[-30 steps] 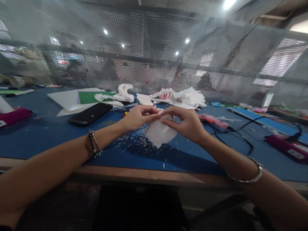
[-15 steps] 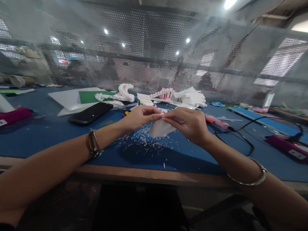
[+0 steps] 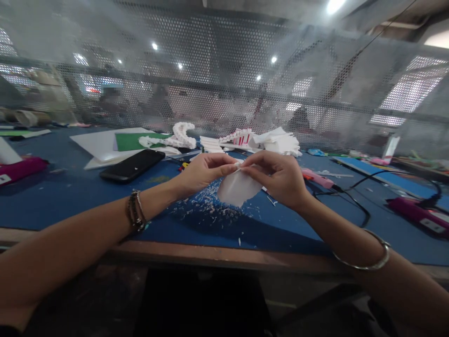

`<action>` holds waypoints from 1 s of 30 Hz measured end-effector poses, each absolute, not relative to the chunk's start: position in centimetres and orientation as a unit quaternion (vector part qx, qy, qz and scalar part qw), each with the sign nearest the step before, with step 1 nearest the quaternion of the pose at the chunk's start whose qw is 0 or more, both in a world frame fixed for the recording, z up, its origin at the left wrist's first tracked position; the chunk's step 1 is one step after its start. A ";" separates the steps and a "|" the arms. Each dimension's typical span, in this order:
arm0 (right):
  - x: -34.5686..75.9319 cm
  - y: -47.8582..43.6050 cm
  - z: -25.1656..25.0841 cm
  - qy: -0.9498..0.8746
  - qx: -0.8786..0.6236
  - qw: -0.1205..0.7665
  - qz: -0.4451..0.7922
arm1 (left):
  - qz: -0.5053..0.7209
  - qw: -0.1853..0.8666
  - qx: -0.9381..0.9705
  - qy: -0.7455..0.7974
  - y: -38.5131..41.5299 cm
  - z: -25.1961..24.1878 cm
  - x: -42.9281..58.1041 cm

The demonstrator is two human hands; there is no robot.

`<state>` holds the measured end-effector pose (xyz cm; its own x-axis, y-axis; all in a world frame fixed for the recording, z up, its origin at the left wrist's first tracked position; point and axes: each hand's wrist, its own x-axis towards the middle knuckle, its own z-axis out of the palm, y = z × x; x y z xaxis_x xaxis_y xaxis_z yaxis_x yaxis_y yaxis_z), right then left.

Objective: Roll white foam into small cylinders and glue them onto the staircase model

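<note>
A thin white sheet (image 3: pixel 240 188), which looks like paper, hangs from the pinched fingers of both hands above the blue table. My left hand (image 3: pixel 205 172) grips its top edge between thumb and fingers. Close beside it, my right hand (image 3: pixel 278 177) pinches the same edge from the other side. The fingertips hide most of that edge, which looks folded or rolled. Small white scraps (image 3: pixel 213 203) lie scattered on the table below the sheet. Behind the hands are a stack of white strips (image 3: pixel 210 144) and a piece with red and white stripes (image 3: pixel 243 137).
A black phone (image 3: pixel 133 165) lies left of my hands, by a green sheet (image 3: pixel 138 141) and white paper (image 3: pixel 94 145). A pink glue gun (image 3: pixel 318 178) with a black cord lies at right. Power strips (image 3: pixel 419 215) sit at both sides. A perforated metal screen (image 3: pixel 224 70) stands behind.
My right hand has shifted slightly and its fingers have turned. More of the white sheet shows, spread lower and wider between the hands. My left hand is nearly still.
</note>
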<state>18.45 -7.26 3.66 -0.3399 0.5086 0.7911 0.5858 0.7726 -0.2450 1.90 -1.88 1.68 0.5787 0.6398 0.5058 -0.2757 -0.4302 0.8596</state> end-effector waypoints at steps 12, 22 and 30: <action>18.1 -7.1 3.4 -0.783 -0.368 0.496 0.072 | 0.478 0.315 0.812 0.112 -2.3 1.8 1.6; 17.8 -7.0 2.9 -0.779 -0.381 0.497 0.011 | 0.482 0.189 0.845 0.133 -2.9 1.8 1.7; 17.9 -7.0 2.7 -0.786 -0.376 0.490 -0.007 | 0.492 0.053 0.860 0.126 -2.6 2.1 1.3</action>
